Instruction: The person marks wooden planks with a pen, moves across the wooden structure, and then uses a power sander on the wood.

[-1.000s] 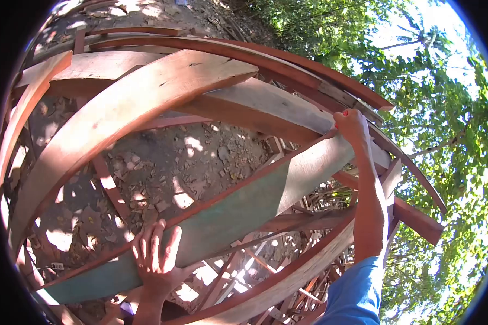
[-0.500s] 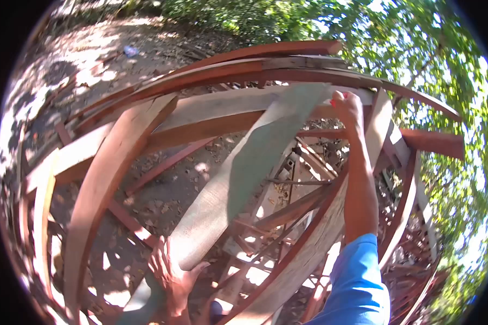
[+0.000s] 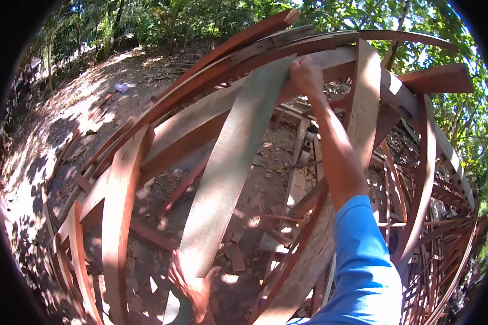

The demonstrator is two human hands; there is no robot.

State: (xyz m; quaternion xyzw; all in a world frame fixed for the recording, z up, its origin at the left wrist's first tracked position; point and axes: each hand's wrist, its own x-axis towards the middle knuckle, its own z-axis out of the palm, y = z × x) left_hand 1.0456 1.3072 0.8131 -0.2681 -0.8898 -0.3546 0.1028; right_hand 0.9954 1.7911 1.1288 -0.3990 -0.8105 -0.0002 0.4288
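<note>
Plank [image 3: 228, 154] slants through the middle of the view, its far end near 12 o'clock and its lower part toward 7; the far end overlaps a long beam [image 3: 192, 123]. Left hand [image 3: 192, 284] lies across the lower part at 7 o'clock, fingers spread and open, thumb toward the right edge. Right hand [image 3: 308, 77] is at the far end, at 1 o'clock, fingers curled closed; I cannot tell whether they pinch the plank's edge or something small, as the knuckles hide it. A blue sleeve [image 3: 363, 254] shows at 4 o'clock. One rib [image 3: 120, 216] stands at 8 o'clock, a second rib [image 3: 367, 86] at 2, both apart from the plank.

Steadying the plank, with a hand toward each end, looks to be the step in hand. Any shift of it would seem to call for both hands working together, the left with a firmer hold. No brand, label or writing can be read anywhere.
</note>
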